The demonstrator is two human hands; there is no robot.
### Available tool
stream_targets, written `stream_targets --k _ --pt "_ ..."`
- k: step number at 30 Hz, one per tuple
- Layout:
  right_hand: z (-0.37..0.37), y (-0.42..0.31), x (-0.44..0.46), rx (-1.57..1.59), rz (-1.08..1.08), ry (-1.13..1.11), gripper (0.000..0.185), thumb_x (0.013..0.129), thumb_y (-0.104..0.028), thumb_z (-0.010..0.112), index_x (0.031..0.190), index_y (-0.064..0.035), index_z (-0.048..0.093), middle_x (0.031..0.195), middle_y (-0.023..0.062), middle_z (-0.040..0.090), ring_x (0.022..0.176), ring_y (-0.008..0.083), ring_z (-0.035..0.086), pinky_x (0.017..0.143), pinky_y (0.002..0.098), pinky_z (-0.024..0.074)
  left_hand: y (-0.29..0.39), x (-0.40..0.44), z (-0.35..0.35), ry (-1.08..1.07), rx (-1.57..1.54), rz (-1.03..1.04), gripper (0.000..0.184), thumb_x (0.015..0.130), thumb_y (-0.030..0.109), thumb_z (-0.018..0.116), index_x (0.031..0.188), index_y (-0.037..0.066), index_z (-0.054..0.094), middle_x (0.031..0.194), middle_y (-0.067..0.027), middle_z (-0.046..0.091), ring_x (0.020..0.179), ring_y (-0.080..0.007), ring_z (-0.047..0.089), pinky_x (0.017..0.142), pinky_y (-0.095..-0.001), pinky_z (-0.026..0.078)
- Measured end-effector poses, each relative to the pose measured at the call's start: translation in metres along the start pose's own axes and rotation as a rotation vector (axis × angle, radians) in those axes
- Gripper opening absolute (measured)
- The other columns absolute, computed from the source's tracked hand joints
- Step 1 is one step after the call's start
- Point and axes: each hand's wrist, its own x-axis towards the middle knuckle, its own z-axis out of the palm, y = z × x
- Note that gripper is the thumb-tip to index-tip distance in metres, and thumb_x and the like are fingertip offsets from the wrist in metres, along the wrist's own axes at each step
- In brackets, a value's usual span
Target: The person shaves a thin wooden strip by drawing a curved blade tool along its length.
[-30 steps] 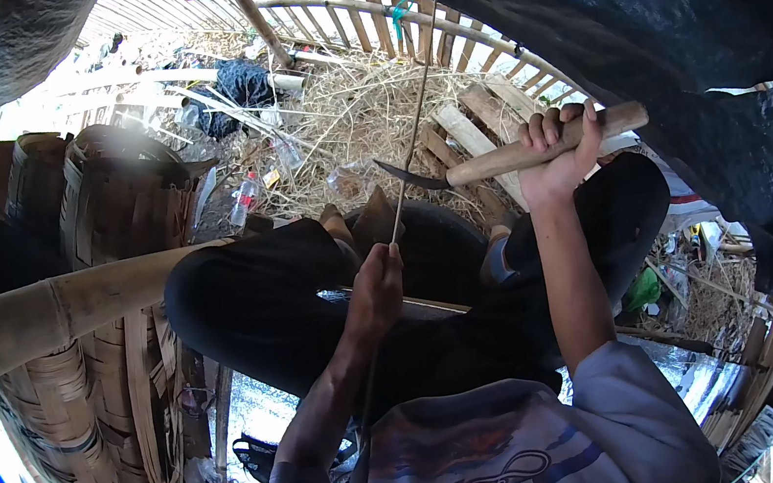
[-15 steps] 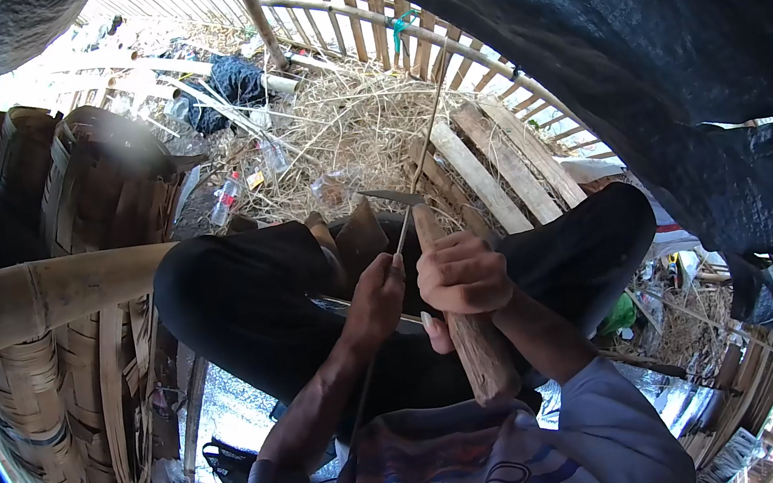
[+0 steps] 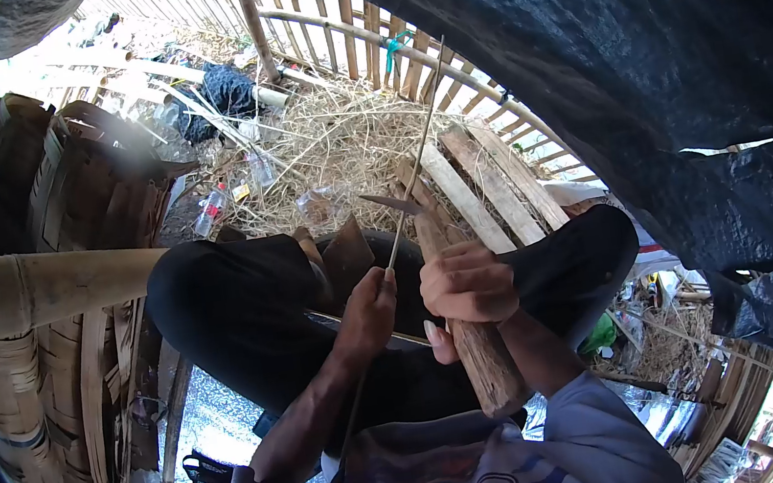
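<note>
My left hand (image 3: pixel 369 313) is closed around a thin bamboo strip (image 3: pixel 423 128), which slants up and away past my knees. The strip's near end trails back below the hand along my forearm. Wrapped in my right hand (image 3: pixel 467 285) is the thick wooden handle (image 3: pixel 487 371) of a knife, its butt toward my chest. The short, pointed knife blade (image 3: pixel 391 204) sticks out leftward from the handle's far end and lies across the strip, just beyond my left fingertips. Whether its edge bites into the strip, I cannot tell.
A bamboo pole (image 3: pixel 67 284) runs to my left knee, above woven bamboo (image 3: pixel 22 421). Ahead lie dry straw (image 3: pixel 344 149), wooden planks (image 3: pixel 468 190) and a plastic bottle (image 3: pixel 211 210), with a slatted fence (image 3: pixel 357 33) behind. Dark plastic sheeting (image 3: pixel 615 41) hangs at right.
My left hand has drawn slightly back toward my body with the strip. My right hand and the knife stay nearly in place. The whole view has shifted a little.
</note>
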Motion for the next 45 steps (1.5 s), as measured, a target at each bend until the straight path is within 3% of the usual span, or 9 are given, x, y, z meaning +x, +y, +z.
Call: stream_targets --k 3,7,13,17,26,31,37,39,45 --pt "-0.001 0.000 0.001 0.067 -0.030 -0.031 0.017 0.064 -0.008 0.069 0.071 -0.0055 0.054 0.061 0.0036 0.055 0.048 0.0175 0.056 0.047 0.0290 0.0455 -0.003 -0.001 -0.002 0.030 0.112 0.062 0.029 0.101 0.025 0.044 0.086 0.000 0.049 0.065 -0.0120 0.047 0.060 -0.0162 0.043 0.059 -0.0371 0.040" --pt "-0.039 0.049 -0.021 -0.461 0.106 0.163 0.018 0.065 -0.001 0.069 0.074 -0.0054 0.053 0.058 0.0055 0.053 0.048 0.0188 0.054 0.048 0.0272 0.0437 0.002 -0.015 -0.004 -0.048 0.132 0.077 0.029 0.101 0.025 0.044 0.087 0.000 0.048 0.067 -0.0161 0.050 0.060 -0.0235 0.047 0.060 -0.0392 0.041" --pt "-0.071 0.057 -0.058 -0.363 0.741 0.759 0.013 0.078 0.002 0.071 0.080 -0.0027 0.059 0.073 0.0023 0.061 0.063 0.0055 0.055 0.057 0.0219 0.0450 0.009 -0.047 -0.028 0.000 0.290 0.089 0.024 0.099 0.021 0.046 0.088 0.000 0.046 0.072 -0.0212 0.054 0.068 -0.0383 0.056 0.061 -0.0422 0.041" --pt "-0.057 0.075 -0.064 -0.537 0.976 0.432 0.034 0.079 -0.027 0.077 0.091 0.0015 0.063 0.074 0.0054 0.064 0.066 0.0114 0.059 0.063 0.0271 0.0485 -0.001 -0.074 -0.027 0.064 0.434 0.361 0.015 0.097 0.015 0.049 0.091 0.001 0.047 0.070 -0.0204 0.054 0.061 -0.0409 0.057 0.051 -0.0449 0.042" --pt "-0.026 0.094 -0.071 -0.115 1.309 0.581 0.020 0.081 -0.019 0.075 0.085 -0.0023 0.063 0.067 0.0011 0.063 0.053 0.0073 0.052 0.049 0.0260 0.0418 0.007 -0.115 -0.025 0.088 0.680 0.381 0.013 0.094 0.010 0.054 0.101 0.002 0.046 0.060 -0.0189 0.054 0.051 -0.0360 0.056 0.041 -0.0461 0.043" --pt "-0.014 0.075 -0.062 0.112 1.299 0.536 0.022 0.081 -0.019 0.076 0.081 -0.0052 0.059 0.065 0.0003 0.060 0.054 0.0057 0.052 0.047 0.0243 0.0411 -0.008 -0.087 -0.021 0.182 0.631 0.444 0.011 0.096 0.014 0.050 0.097 0.003 0.048 0.061 -0.0206 0.054 0.058 -0.0372 0.058 0.043 -0.0431 0.042" --pt "-0.007 0.059 -0.057 0.080 1.183 0.361 0.024 0.081 -0.017 0.076 0.087 -0.0061 0.055 0.068 0.0002 0.058 0.053 0.0063 0.052 0.048 0.0219 0.0419 0.009 -0.036 -0.016 -0.069 -0.150 -0.001 0.021 0.100 0.027 0.050 0.095 0.006 0.051 0.060 -0.0001 0.046 0.054 -0.0089 0.045 0.050 -0.0257 0.032" --pt "-0.013 0.047 -0.046 0.009 1.141 0.510 0.021 0.084 -0.013 0.073 0.085 -0.0058 0.054 0.065 0.0002 0.056 0.052 0.0062 0.051 0.047 0.0220 0.0407 0.008 -0.031 -0.011 -0.027 -0.119 0.108 0.022 0.100 0.025 0.050 0.088 0.008 0.053 0.059 0.0064 0.038 0.051 -0.0009 0.031 0.044 -0.0211 0.024" --pt "-0.061 0.004 -0.016 0.243 0.758 0.953 0.019 0.083 0.003 0.064 0.087 -0.0079 0.048 0.060 -0.0003 0.044 0.051 0.0105 0.046 0.050 0.0287 0.0411 0.005 -0.019 -0.011 0.159 -0.097 0.107 0.024 0.100 0.028 0.050 0.098 0.004 0.055 0.064 0.0044 0.043 0.058 -0.0027 0.038 0.051 -0.0218 0.032"
